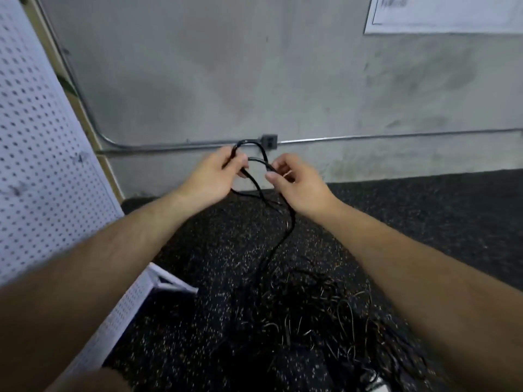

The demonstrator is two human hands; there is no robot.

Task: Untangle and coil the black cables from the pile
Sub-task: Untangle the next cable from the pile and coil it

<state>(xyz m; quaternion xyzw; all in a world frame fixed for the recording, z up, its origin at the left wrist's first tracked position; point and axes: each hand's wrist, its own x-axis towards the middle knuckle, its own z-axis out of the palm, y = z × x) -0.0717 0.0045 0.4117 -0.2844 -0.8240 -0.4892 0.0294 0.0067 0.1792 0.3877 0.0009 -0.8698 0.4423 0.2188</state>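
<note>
A black cable [284,236] rises from a tangled pile of black cables [317,315] on the speckled floor up to both hands. My left hand [215,176] grips the cable where it forms a small loop [252,144] above the fingers. My right hand [294,179] pinches the same cable just right of the loop, thumb and fingers curled on it. The two hands are held close together in front of the wall, at arm's length.
A white pegboard panel [36,154] leans at the left, its lower frame [133,304] reaching toward the pile. A grey wall carries a metal conduit [382,137] with an outlet box [268,141]. A paper sheet [444,15] hangs top right. Black rubber flooring [438,216] spreads right.
</note>
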